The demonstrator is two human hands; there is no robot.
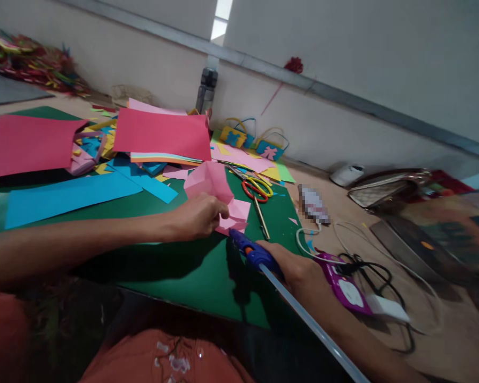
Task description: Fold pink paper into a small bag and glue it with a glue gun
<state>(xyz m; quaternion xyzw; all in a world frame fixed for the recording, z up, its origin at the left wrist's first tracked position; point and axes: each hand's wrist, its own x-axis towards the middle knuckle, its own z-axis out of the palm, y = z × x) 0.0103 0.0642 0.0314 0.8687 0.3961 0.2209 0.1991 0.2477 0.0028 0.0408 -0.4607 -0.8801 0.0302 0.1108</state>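
Note:
Folded pink paper point(209, 181) stands partly upright on the green table mat point(175, 276). My left hand point(201, 217) is closed on its near side, the thumb and fingers pinching the paper. A blue glue gun point(259, 256) with a long clear glue stick point(311, 322) out of its back is gripped in my right hand point(299, 268). Its nozzle is at the near edge of the pink paper; I cannot tell whether it touches. Just beyond lie scissors with red and yellow handles point(250, 192) and a thin stick point(261, 218).
Red sheets point(163, 133) top a paper stack at the back; blue strips point(72, 197) lie left. Small paper bags point(269, 149) stand against the wall. At right are a purple power strip point(343, 284), tangled cables, a blurred-out device point(313, 205) and a handbag point(383, 189).

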